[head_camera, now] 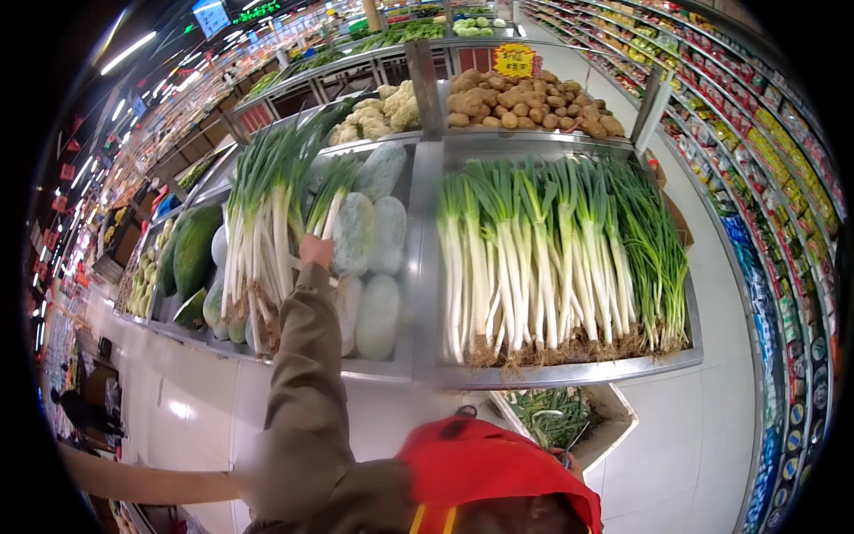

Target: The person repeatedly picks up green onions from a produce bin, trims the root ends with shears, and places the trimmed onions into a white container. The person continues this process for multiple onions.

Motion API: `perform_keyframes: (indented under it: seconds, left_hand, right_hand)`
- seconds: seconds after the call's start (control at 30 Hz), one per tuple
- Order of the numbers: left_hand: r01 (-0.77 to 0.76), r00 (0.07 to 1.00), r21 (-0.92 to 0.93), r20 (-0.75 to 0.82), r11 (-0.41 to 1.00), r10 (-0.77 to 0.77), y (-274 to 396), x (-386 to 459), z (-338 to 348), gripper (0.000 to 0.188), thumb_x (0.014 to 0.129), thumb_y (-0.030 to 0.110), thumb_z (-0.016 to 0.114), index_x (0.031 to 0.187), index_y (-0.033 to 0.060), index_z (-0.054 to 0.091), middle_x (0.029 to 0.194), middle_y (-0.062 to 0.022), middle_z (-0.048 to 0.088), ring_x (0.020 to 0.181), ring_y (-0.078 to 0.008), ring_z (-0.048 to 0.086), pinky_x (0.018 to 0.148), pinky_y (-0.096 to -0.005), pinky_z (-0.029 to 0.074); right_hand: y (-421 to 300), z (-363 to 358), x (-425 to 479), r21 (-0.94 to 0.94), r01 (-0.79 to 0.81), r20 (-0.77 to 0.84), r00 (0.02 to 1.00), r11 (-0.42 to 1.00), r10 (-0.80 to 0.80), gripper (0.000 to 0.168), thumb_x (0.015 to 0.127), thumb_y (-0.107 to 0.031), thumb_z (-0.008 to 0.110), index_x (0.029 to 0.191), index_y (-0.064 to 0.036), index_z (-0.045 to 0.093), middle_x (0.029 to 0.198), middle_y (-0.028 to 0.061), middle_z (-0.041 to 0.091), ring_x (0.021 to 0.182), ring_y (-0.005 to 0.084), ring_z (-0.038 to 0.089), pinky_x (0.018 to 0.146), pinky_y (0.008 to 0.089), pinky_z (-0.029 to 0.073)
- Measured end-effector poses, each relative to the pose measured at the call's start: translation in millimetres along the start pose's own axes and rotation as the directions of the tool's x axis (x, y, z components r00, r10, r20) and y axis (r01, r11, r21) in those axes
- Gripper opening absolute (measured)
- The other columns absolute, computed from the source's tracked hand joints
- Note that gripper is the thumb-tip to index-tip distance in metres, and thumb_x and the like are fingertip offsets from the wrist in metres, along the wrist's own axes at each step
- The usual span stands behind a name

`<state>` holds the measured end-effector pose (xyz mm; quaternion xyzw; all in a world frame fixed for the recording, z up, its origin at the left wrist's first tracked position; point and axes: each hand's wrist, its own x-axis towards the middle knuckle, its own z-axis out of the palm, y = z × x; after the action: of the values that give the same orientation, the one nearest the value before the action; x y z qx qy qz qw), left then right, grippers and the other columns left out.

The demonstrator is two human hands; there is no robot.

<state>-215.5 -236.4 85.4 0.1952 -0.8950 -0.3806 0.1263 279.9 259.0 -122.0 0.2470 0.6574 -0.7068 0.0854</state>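
My left hand (316, 251) reaches out over the left bin and is closed around a few long green onions (333, 210). Beside it, a large heap of green onions (260, 233) with white shafts and roots lies on top of winter melons (353, 233). Low at the front, my right hand (571, 464) is partly hidden by a red vest (494, 460). It grips a slim bladed tool (577, 437), whose exact kind I cannot make out. Under that tool, a white foam box (617, 424) holds green leaf trimmings (550, 414).
The right metal bin (640, 370) holds a row of green onions (534, 260). Potatoes (527, 100) and cauliflowers (380, 113) lie behind. Dark green melons (197, 247) sit at left. A metal post (423, 87) rises between the bins; packed shelves (754, 153) line the right.
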Motion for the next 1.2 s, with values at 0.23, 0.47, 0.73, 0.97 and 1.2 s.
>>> perform_keyframes:
  seconds: [0.23, 0.47, 0.73, 0.97, 1.2]
  left_hand:
    - [0.401, 0.898, -0.791, 0.440, 0.461, -0.026, 20, -7, 12, 0.023, 0.090, 0.020, 0.047, 0.103, 0.0009, 0.046, 0.079, -0.0148, 0.057, 0.049, -0.0127, 0.044, 0.042, -0.0239, 0.034]
    - [0.200, 0.861, -0.784, 0.426, 0.587, 0.276, 65, -113, 27, 0.023, 0.089, 0.016, 0.050, 0.108, 0.0035, 0.047, 0.078, -0.0041, 0.054, 0.059, -0.0091, 0.046, 0.051, -0.0233, 0.039]
    - [0.334, 0.592, -0.510, 0.768, 0.793, 0.245, 75, -227, 65, 0.030, 0.094, 0.018, 0.041, 0.116, -0.0009, 0.049, 0.067, -0.0020, 0.049, 0.049, -0.0074, 0.039, 0.045, -0.0223, 0.031]
    - [0.069, 0.345, -0.371, 0.880, 0.926, 0.327, 60, -297, 87, 0.030, 0.082, 0.002, 0.049, 0.111, -0.0011, 0.055, 0.087, -0.0041, 0.061, 0.070, -0.0086, 0.055, 0.057, -0.0207, 0.041]
    - [-0.147, 0.201, -0.289, 0.928, 0.946, 0.315, 70, -319, 92, 0.031, 0.078, -0.003, 0.056, 0.109, -0.0038, 0.057, 0.096, -0.0073, 0.063, 0.087, -0.0113, 0.059, 0.072, -0.0226, 0.046]
  right_hand:
    - [-59, 22, -17, 0.224, -0.063, 0.056, 0.997, 0.972, 0.052, 0.024, 0.085, -0.008, 0.057, 0.107, 0.000, 0.053, 0.088, 0.0082, 0.059, 0.079, 0.0132, 0.056, 0.073, 0.0285, 0.046]
    - [-29, 12, -13, 0.109, -0.041, 0.029, 0.999, 0.993, 0.038, 0.035, 0.081, -0.019, 0.067, 0.107, -0.002, 0.053, 0.085, 0.0031, 0.060, 0.078, 0.0109, 0.056, 0.071, 0.0264, 0.047]
    - [-26, -7, 1, 0.062, 0.101, -0.148, 0.985, 0.993, -0.090, 0.040, 0.079, -0.024, 0.066, 0.112, -0.006, 0.052, 0.078, 0.0010, 0.055, 0.068, 0.0098, 0.051, 0.056, 0.0244, 0.043]
    - [-70, -34, -20, 0.119, 0.075, -0.179, 0.983, 0.990, -0.053, 0.042, 0.080, -0.021, 0.063, 0.116, -0.003, 0.051, 0.105, 0.0077, 0.056, 0.095, 0.0148, 0.052, 0.082, 0.0295, 0.043]
    - [-42, -57, -26, 0.044, 0.165, -0.281, 0.949, 0.985, -0.146, 0.040, 0.085, -0.034, 0.055, 0.113, -0.005, 0.048, 0.080, 0.0015, 0.055, 0.070, 0.0089, 0.049, 0.057, 0.0229, 0.040]
